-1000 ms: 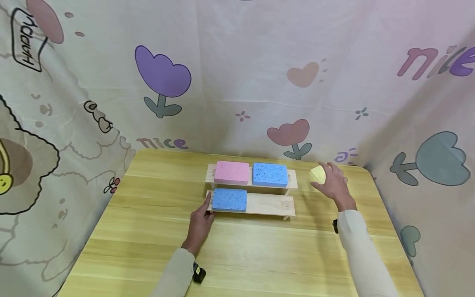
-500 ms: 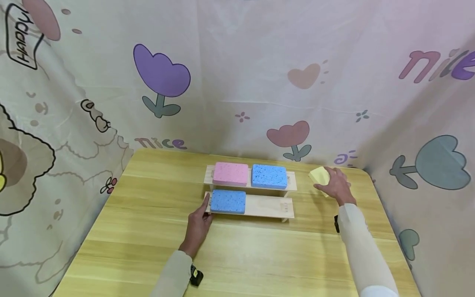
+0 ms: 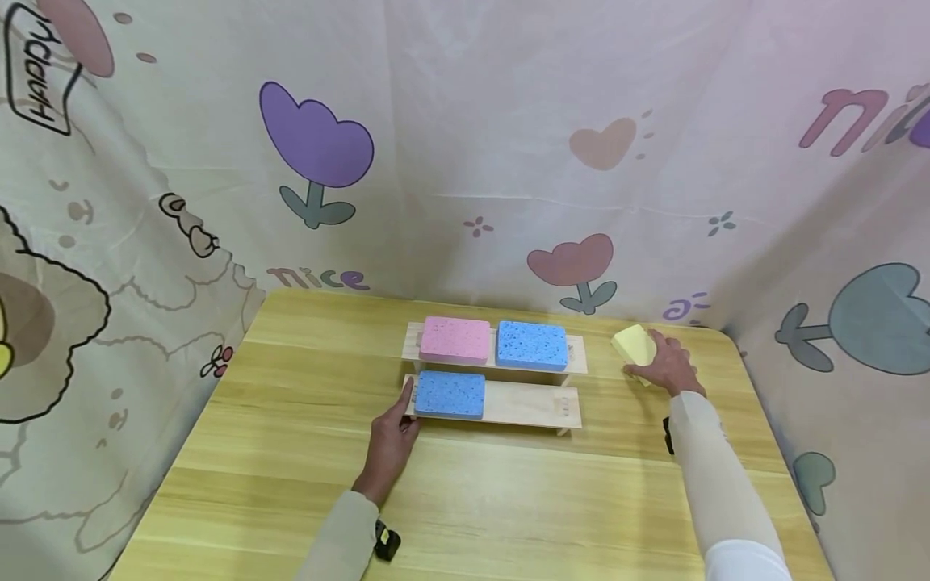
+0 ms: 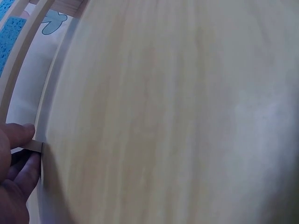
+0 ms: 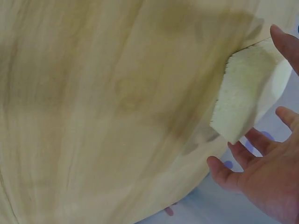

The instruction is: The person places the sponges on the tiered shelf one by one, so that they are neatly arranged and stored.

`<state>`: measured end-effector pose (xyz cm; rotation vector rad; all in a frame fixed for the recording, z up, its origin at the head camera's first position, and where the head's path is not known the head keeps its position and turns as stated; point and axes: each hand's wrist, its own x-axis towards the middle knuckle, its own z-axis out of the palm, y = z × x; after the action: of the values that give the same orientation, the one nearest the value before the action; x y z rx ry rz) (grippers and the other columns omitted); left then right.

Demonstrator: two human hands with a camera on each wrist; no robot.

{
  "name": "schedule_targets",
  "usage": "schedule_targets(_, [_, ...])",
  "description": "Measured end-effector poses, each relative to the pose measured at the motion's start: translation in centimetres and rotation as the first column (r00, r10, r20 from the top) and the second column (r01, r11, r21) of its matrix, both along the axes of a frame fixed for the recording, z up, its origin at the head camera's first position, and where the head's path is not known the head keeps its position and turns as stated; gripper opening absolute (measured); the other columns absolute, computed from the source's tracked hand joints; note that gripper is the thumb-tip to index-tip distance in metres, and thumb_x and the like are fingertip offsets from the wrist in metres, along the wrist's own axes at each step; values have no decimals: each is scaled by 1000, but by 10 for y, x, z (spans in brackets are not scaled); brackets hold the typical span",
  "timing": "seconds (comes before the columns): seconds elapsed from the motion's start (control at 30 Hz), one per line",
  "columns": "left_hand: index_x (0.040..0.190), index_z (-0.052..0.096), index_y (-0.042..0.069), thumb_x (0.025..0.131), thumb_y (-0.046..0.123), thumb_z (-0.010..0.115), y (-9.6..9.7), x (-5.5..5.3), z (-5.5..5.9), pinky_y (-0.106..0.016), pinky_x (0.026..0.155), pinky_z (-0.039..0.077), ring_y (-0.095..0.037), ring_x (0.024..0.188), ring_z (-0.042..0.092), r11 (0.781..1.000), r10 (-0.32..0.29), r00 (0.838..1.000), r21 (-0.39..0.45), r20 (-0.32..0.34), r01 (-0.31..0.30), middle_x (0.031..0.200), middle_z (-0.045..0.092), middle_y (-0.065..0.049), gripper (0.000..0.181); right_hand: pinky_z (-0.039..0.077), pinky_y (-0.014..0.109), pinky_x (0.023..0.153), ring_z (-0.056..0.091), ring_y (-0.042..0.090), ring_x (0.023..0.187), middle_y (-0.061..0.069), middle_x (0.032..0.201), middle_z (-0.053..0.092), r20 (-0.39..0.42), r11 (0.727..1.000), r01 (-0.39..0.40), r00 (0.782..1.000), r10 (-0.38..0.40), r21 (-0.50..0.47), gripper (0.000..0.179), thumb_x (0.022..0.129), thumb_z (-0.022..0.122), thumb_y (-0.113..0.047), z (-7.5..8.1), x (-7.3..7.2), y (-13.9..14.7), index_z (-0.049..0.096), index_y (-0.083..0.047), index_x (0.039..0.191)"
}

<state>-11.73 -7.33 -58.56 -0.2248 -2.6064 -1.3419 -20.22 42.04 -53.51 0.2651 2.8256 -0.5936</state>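
Note:
My left hand [image 3: 391, 444] pinches the left end of the lower tier of a small wooden display stand [image 3: 530, 403], thumb above and fingers below. In the left wrist view the thumb and fingers [image 4: 29, 175] close on the plank's end. A blue sponge [image 3: 450, 394] lies at the left of that lower tier. On the upper tier sit a pink sponge [image 3: 455, 339] and a second blue sponge [image 3: 532, 344]. To the right of the stand, my right hand [image 3: 668, 363] has its fingers spread loosely around a pale yellow sponge [image 5: 245, 88], which appears to rest on the table.
The wooden table [image 3: 494, 500] meets a patterned cloth backdrop [image 3: 450, 145] at its back edge, close behind the stand. Cloth also hangs along the left and right sides. A small black device [image 3: 387, 541] is strapped to the left wrist.
The yellow sponge has turned in the right hand and come down, showing more of its broad face. The right hand's fingers have loosened around it. The left hand keeps its hold on the stand.

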Motion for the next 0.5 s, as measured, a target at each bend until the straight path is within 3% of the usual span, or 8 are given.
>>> schedule_targets(0.5, [148,35,18,81,-6,69,-1,0,1,-18,59,53,-14,71,62,1000,-5,999,4,38,5,102,70,-18,79,40,71,85,30,58,119,39,144,18,57,1000,-1,998,3,-29,103,82,66,-52,-10,-5,3,6,-8,152])
